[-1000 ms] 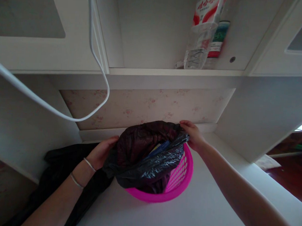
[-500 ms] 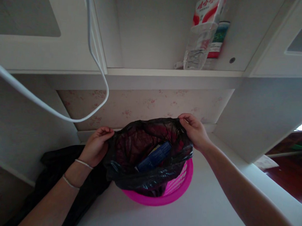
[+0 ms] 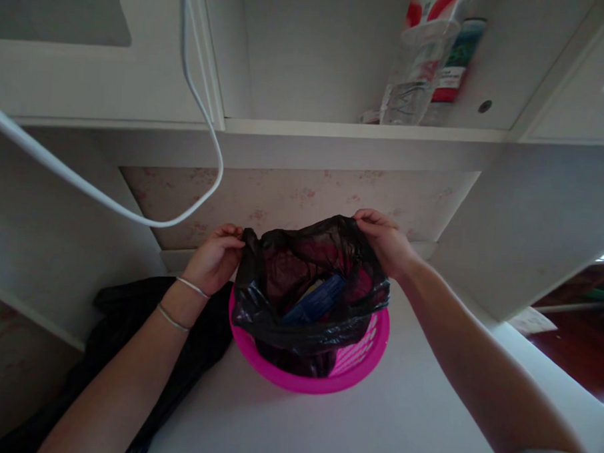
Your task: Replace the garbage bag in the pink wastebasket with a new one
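Both of my hands pinch the rim of a black plastic bag (image 3: 297,336), which hangs open inside a pink basket (image 3: 305,385). My left hand (image 3: 218,259) grips the bag's left edge between thumb and fingers. At the far right edge, my right hand (image 3: 386,240) has the rim pinched the same way. A blue packet (image 3: 316,299) lies down inside the bag, partly hidden by its folds. Below the bag, the front of the basket's rim and its slotted wall show.
Another black bag or cloth (image 3: 196,352) lies left of the basket, under my left forearm. A white cable (image 3: 132,214) loops across the upper left. Above, a shelf (image 3: 311,128) holds a clear bottle (image 3: 408,91) and a green-and-red container (image 3: 456,63). White panels stand either side.
Both hands have risen with the bag's rim, the left one also shifting right and drawing the mouth narrower. More of the pink basket's left rim shows. The view has tilted slightly.
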Motion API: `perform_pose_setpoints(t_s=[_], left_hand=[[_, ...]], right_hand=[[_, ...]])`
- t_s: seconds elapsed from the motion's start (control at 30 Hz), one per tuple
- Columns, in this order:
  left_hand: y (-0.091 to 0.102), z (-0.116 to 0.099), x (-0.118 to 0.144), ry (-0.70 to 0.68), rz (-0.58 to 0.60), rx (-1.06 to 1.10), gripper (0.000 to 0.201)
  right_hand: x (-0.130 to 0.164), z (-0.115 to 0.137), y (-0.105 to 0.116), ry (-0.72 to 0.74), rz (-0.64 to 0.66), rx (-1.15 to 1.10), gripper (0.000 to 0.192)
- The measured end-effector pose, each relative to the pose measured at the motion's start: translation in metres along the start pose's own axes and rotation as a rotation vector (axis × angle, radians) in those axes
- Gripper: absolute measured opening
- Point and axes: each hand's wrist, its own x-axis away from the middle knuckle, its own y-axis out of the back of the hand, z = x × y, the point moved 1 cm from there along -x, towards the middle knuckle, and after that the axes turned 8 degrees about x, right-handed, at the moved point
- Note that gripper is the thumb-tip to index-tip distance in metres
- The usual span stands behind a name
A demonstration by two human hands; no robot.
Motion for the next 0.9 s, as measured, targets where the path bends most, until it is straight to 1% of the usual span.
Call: perform_pose_setpoints(t_s=[0.13, 0.2, 0.27, 0.37, 0.47, 0.53, 0.6, 0.7, 0.8, 0.9], left_hand=[[-0.005, 0.004, -0.021, 0.149, -0.021, -0.071, 0.015], [-0.009, 0.007, -0.028, 0.175, -0.013, -0.097, 0.015], [-0.014, 0.010, -0.032, 0.143, 0.013, -0.097, 0.023], [-0.020, 0.010, -0.032, 0.052, 0.056, -0.057, 0.032], [-0.025, 0.004, -0.026, -0.037, 0.089, 0.011, 0.032], [-0.024, -0.003, -0.017, -0.087, 0.114, 0.062, 0.032], [-0.018, -0.011, -0.006, -0.107, 0.145, 0.102, 0.032], [0.001, -0.021, 0.015, -0.085, 0.221, 0.135, 0.033], [0.026, -0.028, 0.041, -0.100, 0.246, 0.180, 0.034], [0.050, -0.031, 0.066, -0.153, 0.201, 0.238, 0.035]], right_hand=[[-0.018, 0.000, -0.005, -0.078, 0.020, 0.027, 0.027], [-0.027, -0.001, -0.010, -0.091, 0.015, 0.035, 0.030], [-0.035, -0.003, -0.016, -0.077, -0.005, 0.055, 0.036], [-0.043, -0.006, -0.024, 0.008, -0.084, 0.076, 0.041], [-0.043, -0.004, -0.031, 0.112, -0.162, 0.043, 0.037], [-0.036, 0.001, -0.031, 0.156, -0.181, 0.008, 0.034], [-0.021, 0.008, -0.027, 0.183, -0.178, -0.034, 0.031], [0.008, 0.015, -0.011, 0.173, -0.141, -0.083, 0.028], [0.039, 0.015, 0.016, 0.160, -0.132, -0.067, 0.025], [0.065, 0.007, 0.048, 0.181, -0.186, 0.023, 0.023]])
